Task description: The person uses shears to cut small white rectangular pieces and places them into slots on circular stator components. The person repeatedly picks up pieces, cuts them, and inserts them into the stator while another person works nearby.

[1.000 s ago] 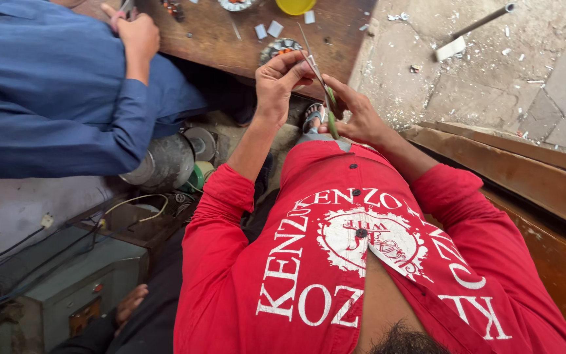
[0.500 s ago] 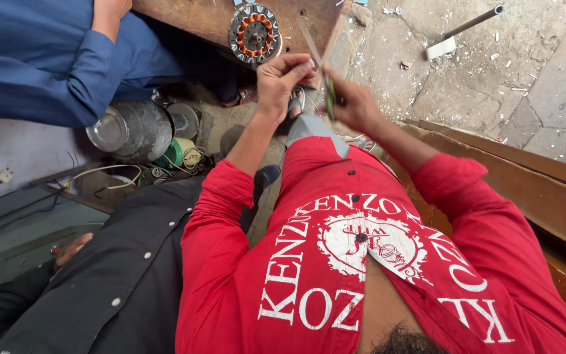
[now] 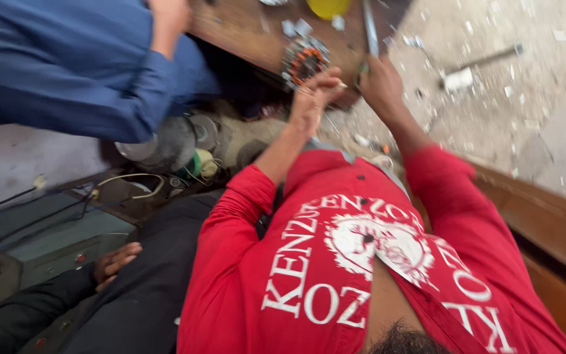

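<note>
The right hand point(image 3: 380, 84) grips a long thin tool point(image 3: 369, 29), the left hand point(image 3: 310, 98) has its fingers pressed together beside the round wire coil point(image 3: 304, 60) on the wooden surface point(image 3: 244, 29), and a slip could poke skin.

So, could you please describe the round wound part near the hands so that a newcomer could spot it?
Start at the brown wooden board at the top. On it, just above the left hand, lies a motor stator: a grey ring with orange-copper windings inside, unlike the flat pale scraps nearby.
</note>
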